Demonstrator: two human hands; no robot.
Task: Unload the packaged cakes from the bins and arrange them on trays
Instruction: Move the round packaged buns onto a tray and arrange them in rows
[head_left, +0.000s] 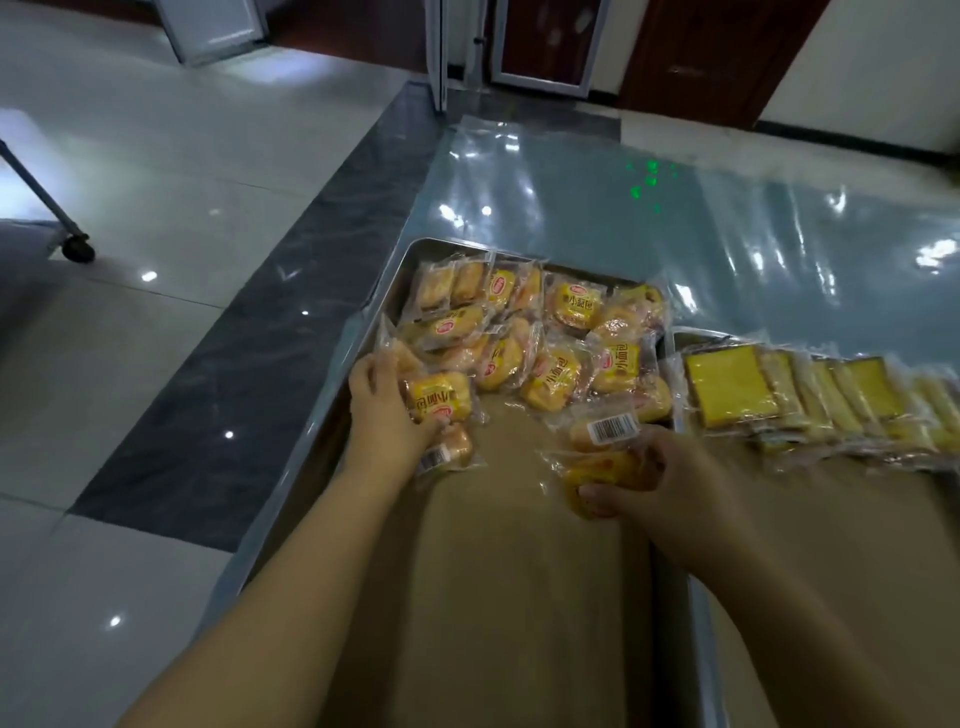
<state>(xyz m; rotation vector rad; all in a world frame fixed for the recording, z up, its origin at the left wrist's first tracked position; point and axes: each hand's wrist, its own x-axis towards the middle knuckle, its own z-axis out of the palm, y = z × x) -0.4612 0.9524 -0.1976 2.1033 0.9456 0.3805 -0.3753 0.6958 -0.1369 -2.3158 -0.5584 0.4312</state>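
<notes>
A metal tray (415, 249) lined with brown paper holds several wrapped yellow cakes (550, 332) heaped at its far end. My left hand (382, 405) grips a packaged cake (441, 397) at the tray's left edge, above another packet (452, 449) lying barcode up. My right hand (670, 478) holds a wrapped cake (597, 470) low over the paper, just below a packet with a barcode label (605, 428). A second tray (680, 335) to the right carries rows of flat yellow cake slices (727, 387) in clear wrap.
Both trays sit on a table under a glossy plastic sheet (649, 208). A dark stone border and pale floor tiles (156, 156) lie to the left, with a wheeled frame leg (78, 249) at far left. Doors (545, 41) stand at the back.
</notes>
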